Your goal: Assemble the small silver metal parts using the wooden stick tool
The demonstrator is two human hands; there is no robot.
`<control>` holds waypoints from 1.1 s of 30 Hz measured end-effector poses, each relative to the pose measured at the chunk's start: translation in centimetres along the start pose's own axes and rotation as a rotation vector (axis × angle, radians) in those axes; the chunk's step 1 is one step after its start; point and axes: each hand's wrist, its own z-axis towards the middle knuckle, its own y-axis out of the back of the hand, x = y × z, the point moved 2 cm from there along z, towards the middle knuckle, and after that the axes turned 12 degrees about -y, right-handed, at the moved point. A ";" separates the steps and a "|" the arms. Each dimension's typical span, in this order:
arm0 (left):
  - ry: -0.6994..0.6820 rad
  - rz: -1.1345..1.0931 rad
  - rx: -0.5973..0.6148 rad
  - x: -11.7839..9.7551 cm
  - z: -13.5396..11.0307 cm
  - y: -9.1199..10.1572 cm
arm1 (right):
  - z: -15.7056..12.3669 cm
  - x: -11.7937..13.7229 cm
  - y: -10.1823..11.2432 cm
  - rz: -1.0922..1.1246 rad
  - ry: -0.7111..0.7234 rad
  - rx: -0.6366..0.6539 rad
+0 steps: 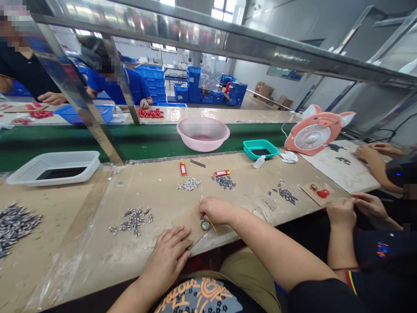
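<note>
My left hand (171,251) lies with its fingers stretched out on the near left edge of a piece of brown cardboard (190,224). My right hand (217,210) is closed on a thin wooden stick (212,224), its ends showing on either side of the fingers. Just under those fingers, on the cardboard, sits a small round cap (205,225) with a pale inside. A small dark piece beside it is partly hidden by my fingertips. Left of my hands lies a loose pile of small grey-and-white pieces (134,221); beyond them are piles of white pieces (189,183) and dark grey pieces (225,182).
A red box (183,168), another red box (222,173) and a metal blade (197,163) lie behind the piles. Farther back stand a pink basket (203,135), a teal basket (249,152), a white basket (54,169) and a pig-shaped fan (314,132). Co-workers' hands (342,213) are at right.
</note>
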 end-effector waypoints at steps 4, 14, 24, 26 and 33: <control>0.011 0.034 0.036 0.1 0.0 -0.1 | 0.1 0.4 0.2 -0.036 -0.016 0.008; 0.037 -0.010 0.030 0.3 0.0 -0.2 | 0.7 0.4 0.6 -0.079 -0.083 -0.013; 0.063 -0.069 -0.027 -0.2 0.4 0.1 | 1.0 0.9 0.7 0.025 -0.056 -0.110; 0.059 -0.075 -0.069 -0.2 0.4 0.2 | 0.3 1.2 1.4 0.069 -0.066 -0.173; 0.153 -0.299 -0.432 -2.2 -0.1 0.2 | -5.1 5.7 0.0 1.016 -0.088 -0.236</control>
